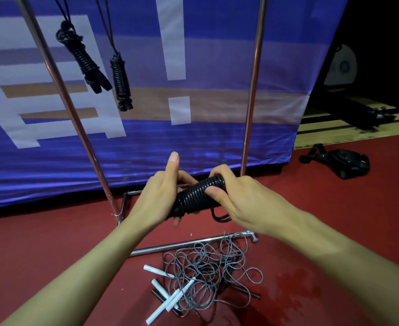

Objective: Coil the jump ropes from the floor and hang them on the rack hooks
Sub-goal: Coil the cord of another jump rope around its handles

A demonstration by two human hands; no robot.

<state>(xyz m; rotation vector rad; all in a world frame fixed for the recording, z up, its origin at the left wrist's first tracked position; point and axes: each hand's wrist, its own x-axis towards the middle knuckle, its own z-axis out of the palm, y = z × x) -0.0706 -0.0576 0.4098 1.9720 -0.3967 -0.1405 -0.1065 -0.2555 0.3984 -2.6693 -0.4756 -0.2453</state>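
black coiled rope (197,196), grey ropes (207,271), red floor (52,243)

Two steel rack poles (252,90) frame open room at twelve o'clock. Hung black coils (85,60) crowd eleven; tangled grey ropes (207,274) block six.

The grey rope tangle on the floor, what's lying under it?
Under the grey rope tangle lie white handles, dark handles and the red floor. Anything deeper in the pile is covered.

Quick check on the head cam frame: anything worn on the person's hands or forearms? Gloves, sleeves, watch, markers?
Nothing worn that shows. The left hand and right hand are bare: no gloves, rings or tape visible. Both forearms are bare from wrist to frame edge, with no sleeve, watch, strap, cable or tracking marker in view. Upper arms are out of frame.
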